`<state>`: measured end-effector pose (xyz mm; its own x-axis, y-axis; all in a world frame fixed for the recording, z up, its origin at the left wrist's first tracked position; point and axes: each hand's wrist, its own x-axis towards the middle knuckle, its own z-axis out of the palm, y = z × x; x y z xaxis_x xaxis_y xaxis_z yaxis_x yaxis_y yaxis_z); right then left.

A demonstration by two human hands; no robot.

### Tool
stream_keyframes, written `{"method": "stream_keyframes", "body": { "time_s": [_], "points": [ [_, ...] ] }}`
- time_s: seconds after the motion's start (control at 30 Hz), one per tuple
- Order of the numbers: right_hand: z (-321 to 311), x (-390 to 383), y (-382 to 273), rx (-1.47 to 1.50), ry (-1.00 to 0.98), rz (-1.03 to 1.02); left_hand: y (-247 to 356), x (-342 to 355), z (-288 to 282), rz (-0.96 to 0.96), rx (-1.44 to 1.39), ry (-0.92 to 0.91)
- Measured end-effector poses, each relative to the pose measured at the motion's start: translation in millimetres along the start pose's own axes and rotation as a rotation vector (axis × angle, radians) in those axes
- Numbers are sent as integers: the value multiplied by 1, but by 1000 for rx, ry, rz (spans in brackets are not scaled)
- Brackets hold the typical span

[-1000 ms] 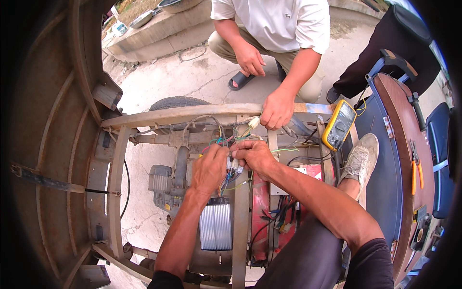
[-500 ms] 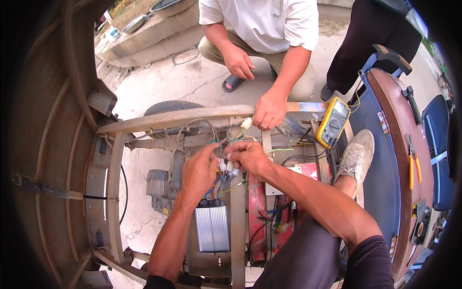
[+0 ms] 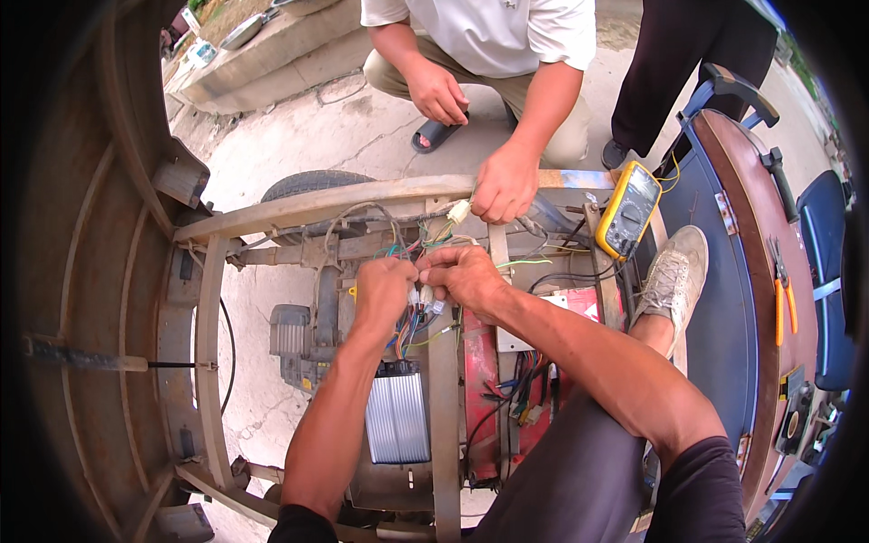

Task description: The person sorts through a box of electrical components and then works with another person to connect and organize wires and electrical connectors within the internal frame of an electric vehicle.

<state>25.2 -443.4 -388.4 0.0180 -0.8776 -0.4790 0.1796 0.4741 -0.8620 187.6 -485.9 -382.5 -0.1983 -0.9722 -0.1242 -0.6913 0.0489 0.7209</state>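
Over the wiring of an exposed steel frame, my left hand [image 3: 380, 299] and my right hand [image 3: 460, 282] meet with fingertips pinched on thin wires by a cluster of pale connectors [image 3: 427, 303]; exactly which piece each grips is partly hidden. A bundle of coloured wires runs down to a finned silver box [image 3: 396, 418]. Just beyond, another person's right hand [image 3: 505, 188] is at a cream connector [image 3: 458, 212] with wires. A yellow multimeter [image 3: 628, 210] rests on the frame's right part, its leads trailing.
A crouching person [image 3: 475, 32] faces me; another stands in dark trousers [image 3: 654, 81]. Rusty panel [image 3: 104, 271] at left, motor [image 3: 290, 339] below, red parts [image 3: 480, 398] with loose cables. On the right, orange-handled pliers [image 3: 784, 308] lie on a brown board [image 3: 751, 181]; my shoe [image 3: 674, 276] is beside the frame.
My left hand's fingers dipped onto the connectors half a second ago and are now raised again beside my right fingertips. The view has shifted slightly, moving the scene up and left.
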Motion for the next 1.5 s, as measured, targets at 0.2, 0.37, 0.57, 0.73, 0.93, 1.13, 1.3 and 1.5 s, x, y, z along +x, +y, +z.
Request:
{"method": "stream_keyframes", "body": {
  "time_s": [0.2, 0.37, 0.57, 0.73, 0.93, 1.13, 1.3, 1.5],
  "points": [
    [1, 2, 1, 55, -16, -1, -9, -13, -11, 16, -204, -79],
    [-2, 0, 0, 42, 3, -42, 7, -25, -26, 605, 592, 136],
    [3, -2, -1, 39, -14, -10, -10, -14, -19, 831, 589, 155],
    [-3, -1, 1, -4, -15, -14, 10, -1, -1, -39, 9, -66],
    [0, 0, 1, 36, -12, -4, -9, -8, -16, -135, -368, -228],
    [-4, 0, 7, 85, -23, -37, 2, -16, -24, 740, 611, 62],
    [-2, 3, 5, 31, -38, -68, 3, -12, -16, 708, 634, 109],
    [-4, 0, 5, 50, -37, -38, 7, 0, -9, 13, 73, -112]
  ]
}}
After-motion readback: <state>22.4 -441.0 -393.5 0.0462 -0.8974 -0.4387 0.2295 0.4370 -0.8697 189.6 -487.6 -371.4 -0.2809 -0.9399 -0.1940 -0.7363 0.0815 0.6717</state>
